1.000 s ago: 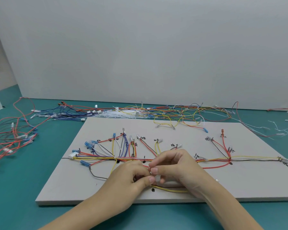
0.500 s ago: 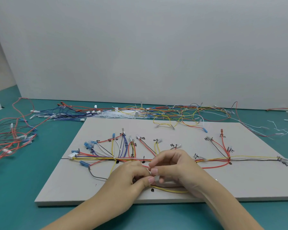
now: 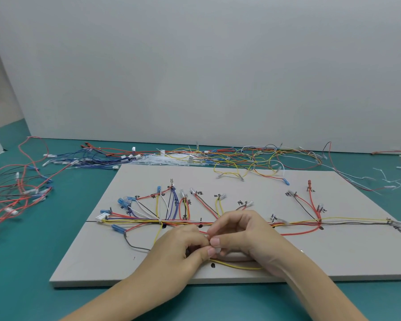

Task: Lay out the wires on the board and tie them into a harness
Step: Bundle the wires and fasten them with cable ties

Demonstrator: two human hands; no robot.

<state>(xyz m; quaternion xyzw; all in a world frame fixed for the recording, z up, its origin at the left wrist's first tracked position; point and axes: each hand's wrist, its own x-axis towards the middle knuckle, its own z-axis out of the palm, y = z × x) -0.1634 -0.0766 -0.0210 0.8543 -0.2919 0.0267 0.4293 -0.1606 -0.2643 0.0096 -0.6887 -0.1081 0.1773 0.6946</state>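
Note:
A grey board (image 3: 333, 256) lies on the teal table. Coloured wires (image 3: 352, 220) run along a black line across it, with branches fanning up to labelled spots. My left hand (image 3: 178, 249) and my right hand (image 3: 243, 235) meet at the board's front middle, fingers curled. Together they pinch a small white cable tie (image 3: 218, 250) around the wires there. A yellow wire (image 3: 236, 266) loops out below my hands. The wire bundle under my fingers is hidden.
Loose wires lie in a long heap (image 3: 218, 158) behind the board and in a red and blue pile (image 3: 16, 193) at the left. White cable ties (image 3: 169, 158) lie behind the board; cut tie ends (image 3: 389, 179) are scattered at the right. A white wall stands behind.
Both hands stay at the same spot on the bundle. Only slight finger movement around the white tie shows.

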